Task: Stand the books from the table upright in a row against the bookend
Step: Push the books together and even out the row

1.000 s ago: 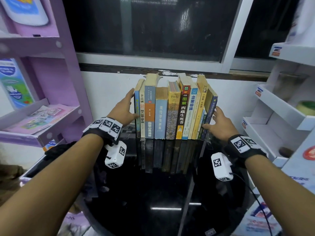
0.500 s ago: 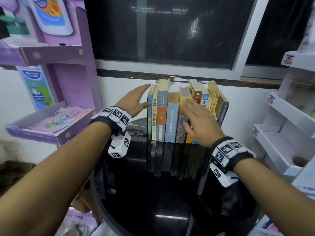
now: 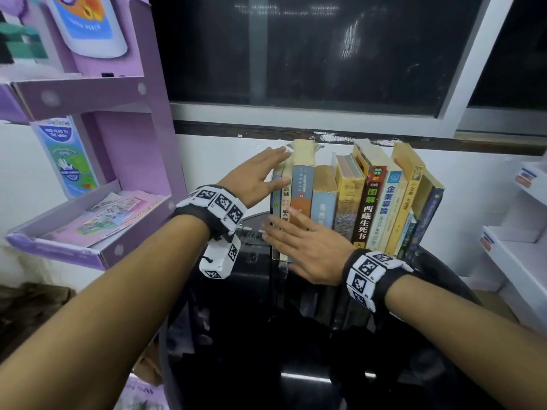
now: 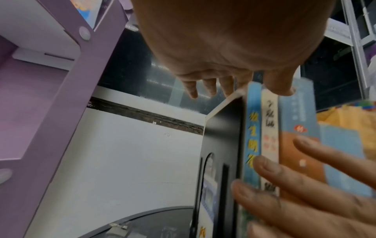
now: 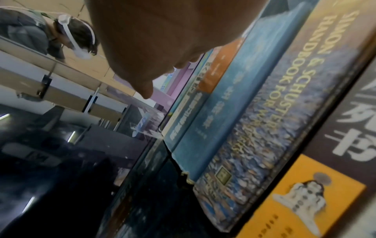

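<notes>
A row of books point(image 3: 352, 202) stood spine-out on the glossy black counter point(image 3: 296, 365), the left ones upright, the rightmost few leaning left. The black bookend point(image 4: 223, 136) stood upright, touching the leftmost, blue-spined book point(image 4: 251, 128).

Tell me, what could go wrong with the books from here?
1. The right-end books lean left with no hand on them; they might slide on the glossy black table.
2. The right hand lies flat against the spines, the left hand at the row's left end; pushing could shift the black bookend.
</notes>
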### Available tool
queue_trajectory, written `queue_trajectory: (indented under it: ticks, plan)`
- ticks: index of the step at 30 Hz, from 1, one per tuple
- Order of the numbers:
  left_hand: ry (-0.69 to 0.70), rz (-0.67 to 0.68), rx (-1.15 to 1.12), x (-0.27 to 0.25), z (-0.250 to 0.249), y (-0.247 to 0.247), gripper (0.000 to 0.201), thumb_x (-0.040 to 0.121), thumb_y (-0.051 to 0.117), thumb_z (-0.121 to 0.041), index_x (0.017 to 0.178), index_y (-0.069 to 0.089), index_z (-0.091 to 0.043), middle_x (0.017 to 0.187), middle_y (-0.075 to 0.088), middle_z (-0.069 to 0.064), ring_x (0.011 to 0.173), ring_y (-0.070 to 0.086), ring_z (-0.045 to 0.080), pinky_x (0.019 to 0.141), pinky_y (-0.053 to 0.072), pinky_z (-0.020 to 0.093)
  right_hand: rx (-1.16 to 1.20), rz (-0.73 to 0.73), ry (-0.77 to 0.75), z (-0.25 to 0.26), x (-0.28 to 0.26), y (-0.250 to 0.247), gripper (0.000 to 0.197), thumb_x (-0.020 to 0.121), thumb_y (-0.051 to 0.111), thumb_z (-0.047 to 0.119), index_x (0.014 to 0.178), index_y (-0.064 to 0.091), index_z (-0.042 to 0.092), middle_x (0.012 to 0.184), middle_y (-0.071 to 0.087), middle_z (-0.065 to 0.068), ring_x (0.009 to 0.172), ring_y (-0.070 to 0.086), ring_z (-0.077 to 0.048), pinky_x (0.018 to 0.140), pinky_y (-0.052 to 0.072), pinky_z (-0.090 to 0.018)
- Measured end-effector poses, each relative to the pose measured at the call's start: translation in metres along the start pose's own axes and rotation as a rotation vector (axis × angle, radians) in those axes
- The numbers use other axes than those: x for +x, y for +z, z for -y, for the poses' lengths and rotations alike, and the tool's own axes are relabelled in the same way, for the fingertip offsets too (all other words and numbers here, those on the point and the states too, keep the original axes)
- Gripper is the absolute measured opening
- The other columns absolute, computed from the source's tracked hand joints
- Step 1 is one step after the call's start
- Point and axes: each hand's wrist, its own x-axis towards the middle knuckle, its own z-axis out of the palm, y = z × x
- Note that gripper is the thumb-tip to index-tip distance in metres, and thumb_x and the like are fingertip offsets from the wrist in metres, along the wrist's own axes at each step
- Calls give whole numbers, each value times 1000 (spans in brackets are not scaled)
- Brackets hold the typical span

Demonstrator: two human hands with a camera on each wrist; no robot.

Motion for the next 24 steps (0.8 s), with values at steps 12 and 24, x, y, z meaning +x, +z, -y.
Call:
queue_trajectory:
  ticks: [12, 24]
  plan:
    - [92, -69, -79, 6, 29, 27, 55, 96, 51, -38, 146, 33, -23, 152, 34, -5, 136, 34, 9, 108, 27, 21, -79, -20, -74, -21, 11, 40, 69, 96, 30, 44, 152, 19, 5, 160, 12, -12, 149, 2, -26, 119, 1, -51]
    - [145, -130, -107, 5, 31, 28, 43, 92, 57, -37, 132, 49, -22, 147, 42, -5, 131, 43, 12, 106, 41, 38, -102, -15, -98, -25, 13, 44, 71, 96, 26, 45, 152, 10, 4, 161, 3, -11, 149, -5, -25, 119, -2, -52]
